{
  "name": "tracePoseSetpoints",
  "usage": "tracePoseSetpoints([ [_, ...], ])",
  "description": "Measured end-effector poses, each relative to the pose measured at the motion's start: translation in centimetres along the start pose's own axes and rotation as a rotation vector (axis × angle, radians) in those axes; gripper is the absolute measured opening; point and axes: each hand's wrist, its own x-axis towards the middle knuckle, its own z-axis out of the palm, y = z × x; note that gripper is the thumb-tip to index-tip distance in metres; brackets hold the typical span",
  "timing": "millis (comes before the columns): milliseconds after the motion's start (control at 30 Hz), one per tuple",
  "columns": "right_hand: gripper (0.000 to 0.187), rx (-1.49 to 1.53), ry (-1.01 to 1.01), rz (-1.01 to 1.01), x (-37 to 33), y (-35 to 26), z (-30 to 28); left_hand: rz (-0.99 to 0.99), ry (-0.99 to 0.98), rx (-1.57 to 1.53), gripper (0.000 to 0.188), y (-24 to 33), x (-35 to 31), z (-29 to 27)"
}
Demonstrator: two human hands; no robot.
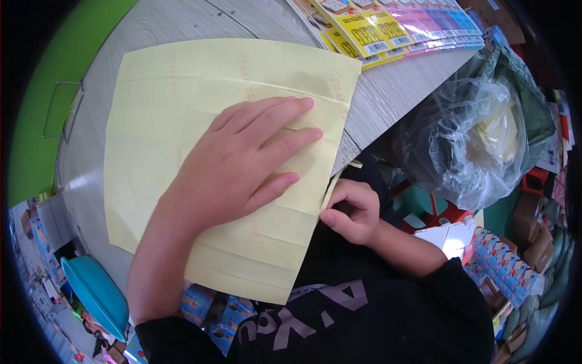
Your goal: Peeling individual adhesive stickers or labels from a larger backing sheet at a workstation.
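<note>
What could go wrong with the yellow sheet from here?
The right hand pinches a narrow strip at the edge of the sheet; an uneven pull might tear the sheet. Its near part reaches past the table, so it could bend or slide if the left hand lifted.

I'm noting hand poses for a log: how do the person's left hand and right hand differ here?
The left hand lies palm down on the pale yellow sheet, while the right hand is at the sheet's right edge. The left hand is spread out; the right hand is curled, beside a thin yellow strip, though whether it grips that is unclear. Both hands are bare.
</note>
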Motion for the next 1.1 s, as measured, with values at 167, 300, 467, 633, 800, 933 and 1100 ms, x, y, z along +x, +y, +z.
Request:
tracePoseSetpoints([
  [167,0.01,0.292,0.018,0.302,-0.8,-0.3,0.3,-0.003,0.006,0.0,0.05,0.0,0.1,0.1],
  [300,0.009,0.461,-0.015,0.363,-0.4,-0.2,0.4,-0.009,0.009,0.003,0.051,0.0,0.0,0.2],
  [467,0.008,0.329,0.037,0.16,-0.7,0.9,1.0,-0.004,0.013,0.016,0.051,-0.1,0.1,0.2],
  [633,0.006,0.061,0.006,0.014,-0.4,0.5,0.4,-0.001,0.019,0.017,0.05,-0.1,0.0,0.2],
  [800,0.007,-0.129,0.032,-0.123,-0.7,0.8,0.6,0.0,0.031,0.014,0.048,-0.2,-0.1,0.4],
  [933,0.009,0.082,0.005,0.003,-0.7,1.7,0.7,-0.009,0.051,0.006,0.048,-0.4,-0.1,0.4],
  [1100,0.013,0.26,-0.073,0.122,-0.7,1.3,0.3,0.033,0.081,0.046,0.045,-0.7,-0.4,0.9],
])
